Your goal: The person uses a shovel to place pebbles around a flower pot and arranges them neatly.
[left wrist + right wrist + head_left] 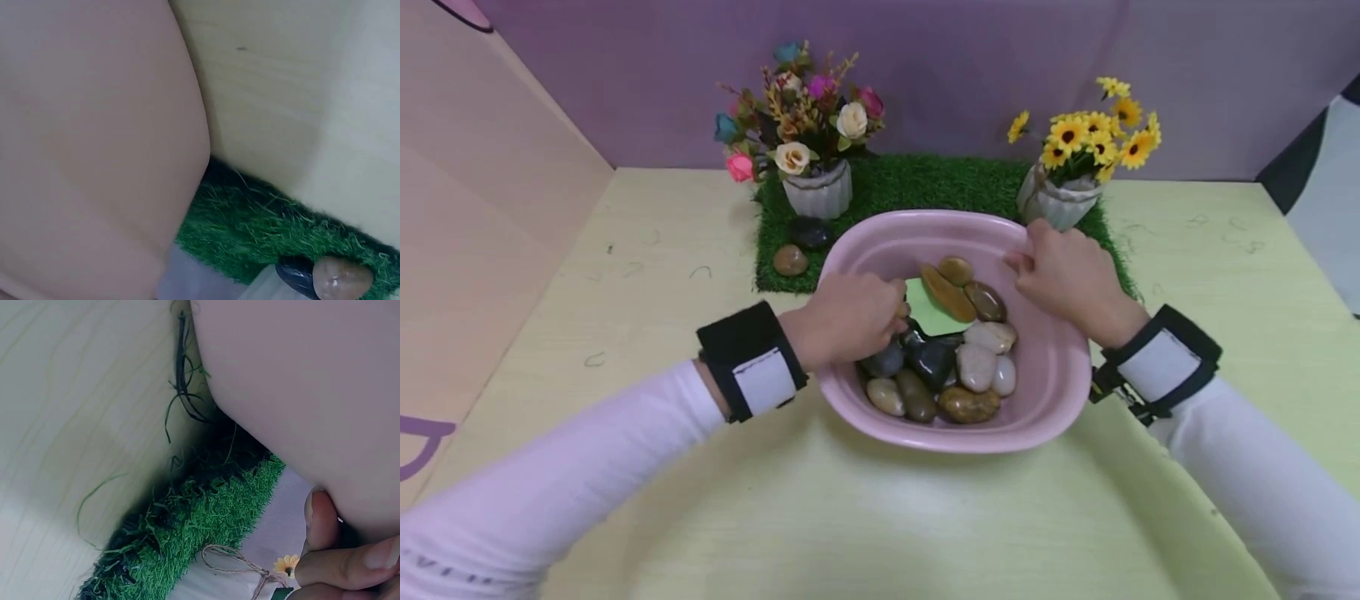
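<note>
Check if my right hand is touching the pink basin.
Touching. The right wrist view shows your right hand at the edge of the pink basin, with fingers meeting its rim and no gap between.

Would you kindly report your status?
Right hand grips pink oval plastic basin. Left hand over smooth multicoloured stones inside, hold hidden. Pale ribbed flowerpots behind.
</note>
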Tool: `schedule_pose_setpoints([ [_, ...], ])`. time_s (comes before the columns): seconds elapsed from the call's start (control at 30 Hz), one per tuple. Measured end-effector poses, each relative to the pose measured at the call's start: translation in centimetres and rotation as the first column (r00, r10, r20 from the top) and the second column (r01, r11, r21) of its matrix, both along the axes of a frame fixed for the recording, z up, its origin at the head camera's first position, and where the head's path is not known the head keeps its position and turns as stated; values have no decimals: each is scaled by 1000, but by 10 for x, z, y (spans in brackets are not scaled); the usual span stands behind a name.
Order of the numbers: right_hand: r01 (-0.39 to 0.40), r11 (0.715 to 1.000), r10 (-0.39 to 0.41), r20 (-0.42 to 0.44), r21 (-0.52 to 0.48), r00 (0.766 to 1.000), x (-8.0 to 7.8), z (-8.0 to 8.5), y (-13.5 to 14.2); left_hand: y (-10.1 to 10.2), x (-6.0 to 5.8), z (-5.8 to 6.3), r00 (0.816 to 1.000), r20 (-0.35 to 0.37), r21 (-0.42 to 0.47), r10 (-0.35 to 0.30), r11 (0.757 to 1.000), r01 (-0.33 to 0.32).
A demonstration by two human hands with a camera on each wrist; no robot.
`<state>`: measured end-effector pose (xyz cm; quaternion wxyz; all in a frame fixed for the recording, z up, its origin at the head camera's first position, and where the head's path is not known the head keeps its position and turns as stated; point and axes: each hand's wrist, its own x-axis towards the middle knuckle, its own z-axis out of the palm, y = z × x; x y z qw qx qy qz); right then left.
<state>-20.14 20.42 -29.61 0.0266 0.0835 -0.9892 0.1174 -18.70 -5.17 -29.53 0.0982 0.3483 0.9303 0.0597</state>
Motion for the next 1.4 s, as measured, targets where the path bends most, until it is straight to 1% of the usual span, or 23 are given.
schedule_pose_setpoints([
  [0.17,5,1000,-5,-13,0,1000,1,2,0,-1,-6,0,996,72,69,-56,996,51],
  [0.27,8,1000,-8,-8,-1,1000,1,2,0,-1,-7,0,989,125,63,-73,996,66],
  [0.37,11,1000,-11,-3,-1,1000,1,1,1,0,-7,0,985,157,39,-67,997,61],
  [0.5,6,1000,-6,5,-6,1000,1,1,2,2,-7,-1,983,170,17,-65,998,63],
  [0.67,-9,1000,9,6,-12,1000,0,1,3,2,-7,-1,981,178,30,-71,997,66],
  [0.87,-10,1000,11,12,-16,1000,-1,2,4,3,-7,0,987,149,38,-66,997,61],
  [1.1,-23,999,24,27,-30,999,-1,0,2,1,-6,-3,992,116,42,-54,998,49],
  [1.17,-24,999,25,29,-31,999,-2,-1,2,0,-6,-4,990,125,49,-59,997,53],
  [1.33,-29,999,30,23,-35,999,-1,-1,1,-2,-7,-4,982,172,80,-77,995,63],
  [1.4,-30,999,30,22,-36,999,-1,0,1,-2,-7,-5,983,164,84,-87,994,74],
])
